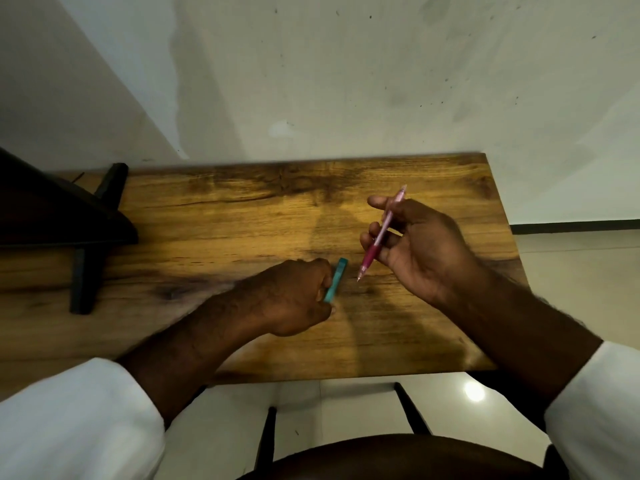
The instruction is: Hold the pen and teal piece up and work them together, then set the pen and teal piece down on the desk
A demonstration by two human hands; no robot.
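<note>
Pink pen (379, 233) is being held by right hand (420, 247), fingers curling round its barrel, tip pointing down-left & hovering just above wooden table (225, 220), cap end sticking up past thumb. Left hand (294, 296) is resting on table w/ fingers curled, gripping teal case (336, 280), a flat narrow piece tilting up toward pen tip; the two are near, not touching. White sleeves (69, 420) are showing on both arms. Dark stand (83, 237) is sitting at table's left end.
</note>
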